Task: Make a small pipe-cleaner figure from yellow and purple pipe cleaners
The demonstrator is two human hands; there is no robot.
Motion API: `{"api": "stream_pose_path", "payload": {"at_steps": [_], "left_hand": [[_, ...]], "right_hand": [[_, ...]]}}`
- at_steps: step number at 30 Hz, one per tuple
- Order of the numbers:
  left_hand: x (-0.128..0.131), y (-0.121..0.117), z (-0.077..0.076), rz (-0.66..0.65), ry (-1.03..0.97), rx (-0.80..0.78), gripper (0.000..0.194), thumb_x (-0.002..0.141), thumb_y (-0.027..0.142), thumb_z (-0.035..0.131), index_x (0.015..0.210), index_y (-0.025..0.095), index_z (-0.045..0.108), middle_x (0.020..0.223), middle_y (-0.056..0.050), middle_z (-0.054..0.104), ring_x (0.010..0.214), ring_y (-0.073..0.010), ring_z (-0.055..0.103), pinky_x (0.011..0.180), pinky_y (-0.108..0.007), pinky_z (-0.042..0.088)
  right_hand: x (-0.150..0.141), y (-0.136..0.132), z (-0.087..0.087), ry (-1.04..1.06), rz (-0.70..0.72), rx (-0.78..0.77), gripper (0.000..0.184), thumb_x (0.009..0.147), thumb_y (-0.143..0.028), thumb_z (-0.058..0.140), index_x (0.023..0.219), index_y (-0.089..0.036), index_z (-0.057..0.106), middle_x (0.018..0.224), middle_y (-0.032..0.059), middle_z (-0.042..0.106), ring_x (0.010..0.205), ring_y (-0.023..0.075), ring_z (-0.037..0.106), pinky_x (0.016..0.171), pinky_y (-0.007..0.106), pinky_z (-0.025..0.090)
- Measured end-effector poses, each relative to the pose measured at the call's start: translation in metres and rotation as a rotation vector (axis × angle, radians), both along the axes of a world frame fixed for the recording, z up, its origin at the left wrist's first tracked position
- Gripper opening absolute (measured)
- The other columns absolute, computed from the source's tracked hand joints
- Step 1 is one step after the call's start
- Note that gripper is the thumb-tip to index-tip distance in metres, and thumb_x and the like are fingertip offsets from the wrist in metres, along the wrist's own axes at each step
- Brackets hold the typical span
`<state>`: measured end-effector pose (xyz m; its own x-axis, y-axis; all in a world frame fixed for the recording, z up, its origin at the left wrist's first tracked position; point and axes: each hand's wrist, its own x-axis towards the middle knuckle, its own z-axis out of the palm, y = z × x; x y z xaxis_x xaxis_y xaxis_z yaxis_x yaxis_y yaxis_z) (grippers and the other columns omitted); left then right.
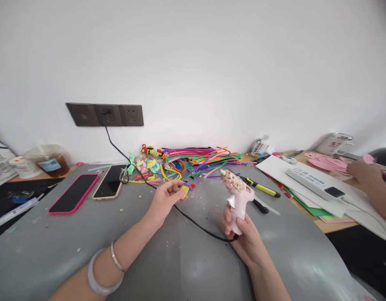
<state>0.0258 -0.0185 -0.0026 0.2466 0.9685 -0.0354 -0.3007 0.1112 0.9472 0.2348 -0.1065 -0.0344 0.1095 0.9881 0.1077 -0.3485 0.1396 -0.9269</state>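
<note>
My right hand (243,234) is wrapped round the handle of a pale pink glue gun (239,202), held upright above the grey mat (193,259). Its nozzle end is crusted with bits and points up and to the left. From the handle's base a black cord (193,220) runs under my left arm to the wall socket. My left hand (169,194) pinches a small yellow piece (185,191) with purple and red parts; its exact shape is too small to make out. A gap separates that piece from the nozzle.
Behind my hands lie bundled pipe cleaners (205,156) and small figures (144,164). Two phones (74,194) rest left, near a drink cup (52,161). Right are a yellow-black cutter (263,188), papers, a white power strip (315,182) and another person's hand (364,171).
</note>
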Motion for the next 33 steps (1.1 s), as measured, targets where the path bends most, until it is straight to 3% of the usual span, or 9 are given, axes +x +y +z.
{"api": "stream_pose_path", "payload": {"at_steps": [2,5,10,19,26,33], "left_hand": [[0.0,0.0,-0.002,-0.004,0.009,0.014,0.033,0.069,0.035,0.083,0.093,0.017,0.069,0.07,0.003,0.062,0.068,-0.0117,0.063,0.075,-0.028,0.055],[0.001,-0.001,-0.003,-0.011,0.006,0.012,0.034,0.068,0.036,0.084,0.093,0.017,0.069,0.069,0.004,0.061,0.067,-0.0112,0.063,0.076,-0.029,0.056],[0.002,-0.002,-0.003,0.001,0.009,0.014,0.036,0.066,0.037,0.084,0.092,0.017,0.069,0.067,0.005,0.06,0.065,-0.0105,0.062,0.075,-0.028,0.055],[0.002,-0.002,-0.002,0.006,0.016,0.035,0.038,0.064,0.038,0.085,0.091,0.017,0.068,0.066,0.005,0.06,0.065,-0.0113,0.062,0.073,-0.028,0.054],[0.004,-0.002,-0.002,0.005,0.039,0.059,0.038,0.063,0.039,0.085,0.09,0.017,0.068,0.064,0.004,0.061,0.064,-0.0125,0.063,0.068,-0.026,0.052],[0.004,-0.002,-0.001,0.002,0.031,0.073,0.037,0.065,0.039,0.084,0.091,0.018,0.067,0.065,0.005,0.061,0.064,-0.0119,0.063,0.069,-0.026,0.053]], "right_hand": [[-0.002,-0.002,0.001,0.05,0.076,0.024,0.039,0.077,-0.055,0.071,0.088,-0.024,0.05,0.056,-0.0061,0.04,0.046,0.0114,0.034,0.044,0.026,0.029],[-0.009,-0.006,0.003,0.072,0.077,0.041,0.033,0.084,-0.05,0.067,0.101,-0.025,0.053,0.052,-0.0101,0.03,0.044,0.0106,0.025,0.047,0.026,0.025],[-0.026,-0.006,0.002,0.054,0.077,0.136,0.052,0.084,-0.06,0.061,0.121,-0.023,0.054,0.059,-0.0061,0.039,0.053,0.0136,0.037,0.054,0.028,0.028],[-0.033,-0.006,-0.02,-0.078,0.11,0.131,0.046,0.092,-0.062,0.048,0.105,-0.018,0.059,0.048,-0.0088,0.034,0.042,0.0102,0.024,0.046,0.027,0.022],[-0.038,-0.009,-0.021,-0.359,0.085,0.063,0.049,0.092,-0.063,0.046,0.071,-0.019,0.051,0.049,-0.0061,0.035,0.045,0.0094,0.026,0.046,0.027,0.024],[-0.042,-0.01,-0.019,-0.33,-0.011,0.04,0.045,0.092,-0.061,0.05,0.093,-0.016,0.057,0.049,-0.0075,0.036,0.044,0.0094,0.028,0.045,0.025,0.025]]}}
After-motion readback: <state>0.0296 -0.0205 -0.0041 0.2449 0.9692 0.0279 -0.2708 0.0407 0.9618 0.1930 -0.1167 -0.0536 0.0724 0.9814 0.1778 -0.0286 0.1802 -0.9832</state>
